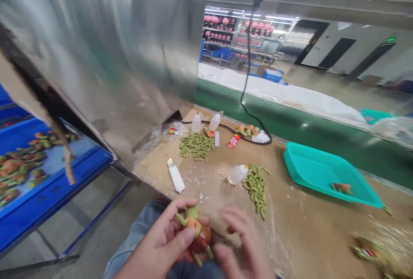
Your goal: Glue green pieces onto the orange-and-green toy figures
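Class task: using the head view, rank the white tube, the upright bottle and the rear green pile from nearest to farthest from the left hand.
From the left hand, which holds the figure:
1. White tube, straight ahead.
2. Rear green pile, beyond the tube.
3. Upright bottle, just behind the pile.

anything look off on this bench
A loose green piece lies off by itself at the corner of the teal tray, apart from the green piles, and white flecks are scattered on the bench.
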`<state>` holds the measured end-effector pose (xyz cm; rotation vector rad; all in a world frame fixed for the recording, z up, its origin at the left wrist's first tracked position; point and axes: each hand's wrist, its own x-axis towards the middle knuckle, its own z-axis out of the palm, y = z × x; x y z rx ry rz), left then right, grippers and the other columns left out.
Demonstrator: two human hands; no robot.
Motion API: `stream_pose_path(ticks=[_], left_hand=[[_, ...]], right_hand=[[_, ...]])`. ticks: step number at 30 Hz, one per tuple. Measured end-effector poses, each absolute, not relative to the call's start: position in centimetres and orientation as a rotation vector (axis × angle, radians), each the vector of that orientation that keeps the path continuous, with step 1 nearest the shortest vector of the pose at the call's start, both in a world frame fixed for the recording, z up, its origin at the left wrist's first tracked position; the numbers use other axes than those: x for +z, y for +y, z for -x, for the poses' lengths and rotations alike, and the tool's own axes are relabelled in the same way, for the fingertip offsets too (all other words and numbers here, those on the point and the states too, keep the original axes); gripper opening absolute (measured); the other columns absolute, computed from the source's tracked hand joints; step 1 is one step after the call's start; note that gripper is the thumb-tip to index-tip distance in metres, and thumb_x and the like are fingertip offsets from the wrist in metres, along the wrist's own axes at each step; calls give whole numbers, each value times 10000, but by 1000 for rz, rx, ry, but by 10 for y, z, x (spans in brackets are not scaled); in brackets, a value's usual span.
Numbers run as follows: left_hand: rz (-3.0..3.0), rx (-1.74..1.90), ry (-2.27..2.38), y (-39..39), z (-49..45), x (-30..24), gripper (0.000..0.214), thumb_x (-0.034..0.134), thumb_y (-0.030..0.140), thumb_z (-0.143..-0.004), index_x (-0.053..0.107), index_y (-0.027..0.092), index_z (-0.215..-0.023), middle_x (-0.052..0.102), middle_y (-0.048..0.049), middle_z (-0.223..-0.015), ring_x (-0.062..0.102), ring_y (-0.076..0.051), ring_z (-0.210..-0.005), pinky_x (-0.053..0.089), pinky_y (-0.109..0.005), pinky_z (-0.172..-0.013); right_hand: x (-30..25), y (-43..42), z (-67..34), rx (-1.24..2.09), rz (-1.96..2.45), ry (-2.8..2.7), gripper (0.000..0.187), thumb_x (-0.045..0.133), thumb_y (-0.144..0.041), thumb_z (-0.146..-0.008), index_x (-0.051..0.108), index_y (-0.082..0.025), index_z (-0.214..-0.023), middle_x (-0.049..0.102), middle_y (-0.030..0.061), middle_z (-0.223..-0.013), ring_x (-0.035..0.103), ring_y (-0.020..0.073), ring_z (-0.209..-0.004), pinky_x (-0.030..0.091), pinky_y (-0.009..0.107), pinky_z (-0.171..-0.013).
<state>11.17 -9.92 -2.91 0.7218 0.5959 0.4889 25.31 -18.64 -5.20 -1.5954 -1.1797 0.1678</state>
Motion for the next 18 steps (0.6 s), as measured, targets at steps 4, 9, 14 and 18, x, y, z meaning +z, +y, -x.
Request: stream_pose_path(ticks=[4,9,14,18], left_hand=[[-765,555,498,-89,-91,-27,268,748,253,-760,610,222,-988,714,-58,-1028,700,-154,-707,555,-318,-653],[-759,618,376,-87,-77,-25,256,749,203,-762,647,246,-993,687,-38,-1030,667,-135,-823,522,-281,-720],[-670,605,296,-85,-74,-24,446,774,212,-739,520,295,-1096,687,-31,-1046,669,-140,-848,498,-295,-738],[-644,569,304,-83,-76,-22,498,785,215,-729,465,307,-1100,690,-19,-1044,665,-126,-834,483,-286,-740]], right_hand=[[-54,-152,-305,99,1974,-701,634,593,-603,-747,443,-203,-1215,528,113,-1182,528,244,-922,449,373,-741],[-67,-116,-335,107,2142,-799,539,629,-557,-645,537,-159,-998,568,123,-914,488,333,-902,378,480,-796],[-57,-122,-311,243,2047,-758,449,586,-582,-714,510,-220,-969,617,96,-968,583,295,-888,441,447,-783],[-36,-142,-277,513,1738,-785,531,585,-549,-791,446,-252,-1208,648,71,-1089,623,220,-1004,496,327,-849]])
